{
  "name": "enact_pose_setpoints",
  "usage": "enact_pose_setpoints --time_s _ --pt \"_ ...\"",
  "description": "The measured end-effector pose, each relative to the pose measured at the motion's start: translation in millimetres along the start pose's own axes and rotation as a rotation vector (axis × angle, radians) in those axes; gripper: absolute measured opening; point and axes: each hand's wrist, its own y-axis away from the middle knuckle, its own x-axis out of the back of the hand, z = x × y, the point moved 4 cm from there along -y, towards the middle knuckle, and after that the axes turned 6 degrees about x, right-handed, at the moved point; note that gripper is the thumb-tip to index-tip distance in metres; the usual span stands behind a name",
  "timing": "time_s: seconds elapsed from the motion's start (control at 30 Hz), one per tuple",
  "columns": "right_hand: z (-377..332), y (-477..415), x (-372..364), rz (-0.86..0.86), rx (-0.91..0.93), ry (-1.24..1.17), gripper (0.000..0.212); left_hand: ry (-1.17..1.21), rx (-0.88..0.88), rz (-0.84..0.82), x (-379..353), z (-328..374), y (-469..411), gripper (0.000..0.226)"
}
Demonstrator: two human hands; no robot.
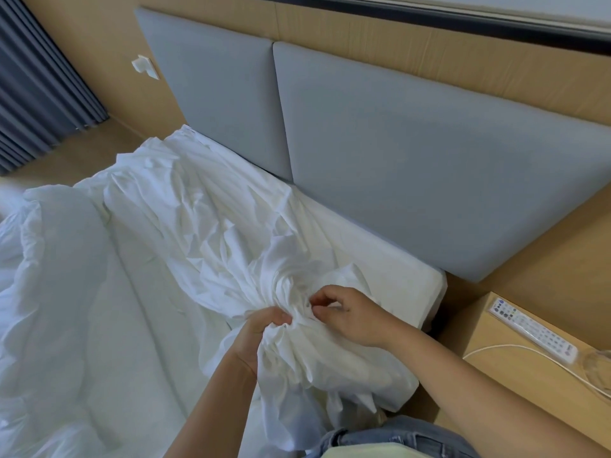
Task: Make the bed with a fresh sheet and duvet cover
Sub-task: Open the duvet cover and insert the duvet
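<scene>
Sheet (pixel 231 233) bunched near the mattress (pixel 380 259) corner, below the headboard (pixel 413 153).
A gathered wad of the white sheet is clamped in the grip of the left hand (pixel 261 332); a fold just beside it is pinched by the right hand (pixel 350 319). A crumpled duvet (pixel 49 259) is heaped further left. A remote (pixel 532 328) is laid on the worktop (pixel 515 368).

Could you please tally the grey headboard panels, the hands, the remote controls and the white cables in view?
Grey headboard panels: 2
Hands: 2, the left hand and the right hand, both gripping the white sheet
Remote control: 1
White cable: 1
Total: 6
</scene>
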Motion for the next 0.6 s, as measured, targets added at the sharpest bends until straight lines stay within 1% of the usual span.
enact_pose_setpoints --time_s 0.03,0.07,0.1,0.13,0.17,0.2,0.27,0.33,0.37,0.4,0.43,0.47,0.5,0.53,0.6 --pt "1 0 -2 -0.007 -0.002 -0.074 0.017 -0.002 0.025 -0.033 0 1 1 0.045" --pt "3 0 -4 -0.021 -0.015 -0.13 0.021 -0.031 0.055 -0.108 -3 2 2 0.022" --pt "5 1 -6 -0.046 -0.031 -0.144 0.023 -0.052 0.063 -0.145 -3 4 4 0.015" --pt "7 1 -8 -0.072 -0.042 -0.134 0.024 -0.073 0.07 -0.163 1 3 4 0.033" --pt "9 1 -9 -0.084 -0.048 -0.109 0.022 -0.095 0.087 -0.162 2 3 4 0.045" --pt "11 0 -10 -0.071 -0.045 -0.078 0.02 -0.086 0.1 -0.153 5 1 3 0.048" --pt "12 -4 -8 -0.002 -0.027 0.012 0.017 -0.065 0.093 -0.135 10 -2 0 0.046" --pt "8 -8 -2 0.09 0.002 0.124 0.017 -0.06 0.097 -0.037 18 -2 -3 0.05" --pt "6 -11 4 0.173 0.038 0.142 0.019 -0.083 0.088 0.03 25 -3 -5 0.048" --pt "1 -14 13 0.274 0.074 0.131 0.02 -0.091 0.092 0.064 29 -4 -5 0.044" --pt "-6 -16 20 0.366 0.099 0.11 0.02 -0.105 0.112 0.068 29 -4 -4 0.042" --pt "-15 -17 24 0.415 0.116 0.097 0.02 -0.128 0.13 0.076 26 -5 -3 0.04" --pt "-25 -21 23 0.403 0.13 0.089 0.02 -0.152 0.136 0.08 24 -7 -2 0.04" --pt "-34 -25 15 0.339 0.148 0.075 0.019 -0.165 0.137 0.072 19 -8 -1 0.04" --pt "-47 -33 -8 0.195 0.176 0.017 0.014 -0.146 0.097 0.002 9 -8 1 0.041"
